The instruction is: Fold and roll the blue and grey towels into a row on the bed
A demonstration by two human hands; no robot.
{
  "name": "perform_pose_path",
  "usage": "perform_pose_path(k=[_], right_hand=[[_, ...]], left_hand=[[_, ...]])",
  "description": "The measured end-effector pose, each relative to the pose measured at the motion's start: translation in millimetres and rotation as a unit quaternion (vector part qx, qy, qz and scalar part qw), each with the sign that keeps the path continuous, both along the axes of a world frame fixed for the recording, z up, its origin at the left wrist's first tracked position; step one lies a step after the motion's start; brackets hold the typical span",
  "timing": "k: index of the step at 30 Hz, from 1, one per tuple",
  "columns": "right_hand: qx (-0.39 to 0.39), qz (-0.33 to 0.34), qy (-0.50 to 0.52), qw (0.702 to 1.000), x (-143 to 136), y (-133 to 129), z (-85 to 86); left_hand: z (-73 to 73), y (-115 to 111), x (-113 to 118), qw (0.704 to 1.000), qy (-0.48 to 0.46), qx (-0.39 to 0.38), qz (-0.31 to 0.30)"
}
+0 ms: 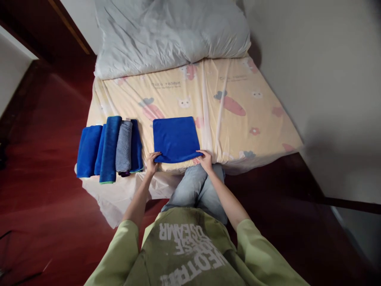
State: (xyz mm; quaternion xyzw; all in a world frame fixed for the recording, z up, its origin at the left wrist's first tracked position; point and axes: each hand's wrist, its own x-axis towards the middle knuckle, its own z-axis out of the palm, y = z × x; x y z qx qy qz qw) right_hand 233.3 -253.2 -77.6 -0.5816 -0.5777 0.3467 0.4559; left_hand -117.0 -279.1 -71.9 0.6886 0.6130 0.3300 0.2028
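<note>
A blue cloth (176,139) lies spread on the patterned bed sheet (247,131), close to the bed's front edge. My left hand (152,162) pinches its near left corner, and my right hand (205,160) pinches the near right corner. The near edge between them looks slightly turned up. Left of my left hand, several rolled or folded cloths lie side by side: a blue one (88,151), a darker blue roll with a green edge (110,149), a grey roll (124,146) and another blue one (136,147).
A large pale grey quilt or cover (172,35) is heaped across the far part of the bed. A wall (312,79) rises along the right side. Dark red floor (50,198) shows at the left, with thin dark objects at the lower left.
</note>
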Motion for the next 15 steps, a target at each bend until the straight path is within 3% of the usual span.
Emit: perform_pose_path(k=[15], right_hand=[[-0.033,-0.062,0.111,0.991,11,22,-20.4]], left_hand=[[-8.4,1,6,0.988,-0.086,0.007,0.126]])
